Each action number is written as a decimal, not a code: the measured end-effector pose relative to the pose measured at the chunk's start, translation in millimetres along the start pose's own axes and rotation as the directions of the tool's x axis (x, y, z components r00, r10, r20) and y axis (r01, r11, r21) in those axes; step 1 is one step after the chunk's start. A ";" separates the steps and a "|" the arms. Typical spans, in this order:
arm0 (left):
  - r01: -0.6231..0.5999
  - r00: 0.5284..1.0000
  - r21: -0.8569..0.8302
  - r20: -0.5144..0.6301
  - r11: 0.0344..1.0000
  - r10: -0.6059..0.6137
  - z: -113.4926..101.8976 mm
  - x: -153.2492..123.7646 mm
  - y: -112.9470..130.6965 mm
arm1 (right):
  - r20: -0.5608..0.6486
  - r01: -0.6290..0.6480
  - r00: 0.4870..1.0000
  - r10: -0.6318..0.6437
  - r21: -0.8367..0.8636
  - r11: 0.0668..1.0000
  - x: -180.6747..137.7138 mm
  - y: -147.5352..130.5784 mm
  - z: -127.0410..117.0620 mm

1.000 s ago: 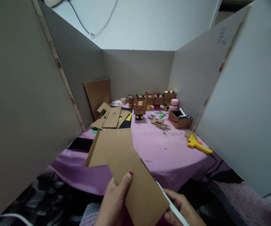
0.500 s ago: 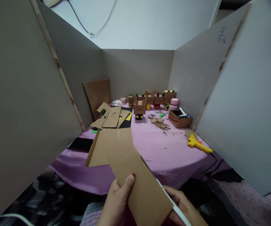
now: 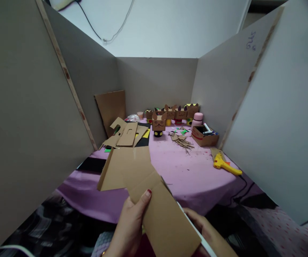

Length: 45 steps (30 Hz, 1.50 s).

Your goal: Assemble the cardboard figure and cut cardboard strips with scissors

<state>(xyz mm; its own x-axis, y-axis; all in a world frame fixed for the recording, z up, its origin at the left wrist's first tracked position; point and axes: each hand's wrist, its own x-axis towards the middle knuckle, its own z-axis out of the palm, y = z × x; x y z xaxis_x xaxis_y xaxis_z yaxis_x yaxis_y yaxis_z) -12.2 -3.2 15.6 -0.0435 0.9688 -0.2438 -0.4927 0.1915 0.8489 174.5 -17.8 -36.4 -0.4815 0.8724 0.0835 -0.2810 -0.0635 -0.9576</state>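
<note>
My left hand (image 3: 131, 223) grips a flat piece of brown cardboard (image 3: 167, 217), its thumb on top and its other fingers underneath. The piece is tilted in front of me, and its far end overlaps a larger cardboard sheet (image 3: 132, 160) on the table. My right hand (image 3: 204, 232) is closed at the piece's right edge around a long, slim white tool (image 3: 190, 217). A dark, blade-like tip (image 3: 167, 185) shows farther up that edge. The cardboard hides part of the tool and several right fingers, so its exact kind is unclear.
Cardboard scraps (image 3: 127, 134) lie at the left, near a dark flat object (image 3: 91, 165). Cardboard animal figures (image 3: 158, 123) stand toward the back. Thin cardboard strips (image 3: 182, 141), a box of markers (image 3: 204, 137) and a yellow glue gun (image 3: 226, 165) occupy the right. Panels enclose the table.
The held cardboard has shifted slightly to the right. My left thumb now rests a little higher on it, and my right hand stays at the edge with the white tool.
</note>
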 end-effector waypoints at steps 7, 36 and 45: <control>0.007 1.000 0.012 -0.007 1.000 -0.007 2.4 -0.5 -0.5 | -0.022 0.009 1.000 -0.011 -0.095 0.995 -3.3 3.9 -8.8; 0.019 0.999 -0.071 -0.043 0.997 -0.022 5.1 2.0 -0.8 | -0.069 -0.025 0.997 0.017 -0.116 0.993 5.4 -3.3 -4.0; 0.044 0.999 -0.062 -0.007 0.997 -0.045 12.6 -2.6 0.2 | -0.126 -0.123 0.986 0.111 -0.088 0.989 7.0 -26.3 2.8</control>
<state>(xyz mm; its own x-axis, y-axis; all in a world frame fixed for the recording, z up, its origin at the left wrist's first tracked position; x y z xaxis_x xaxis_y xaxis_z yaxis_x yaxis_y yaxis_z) -1.3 -3.7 22.3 -0.0271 0.9583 -0.2846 -0.5473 0.2240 0.8064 176.3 -11.4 -9.8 -0.4014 0.9140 -0.0588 -0.1455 -0.1270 -0.9812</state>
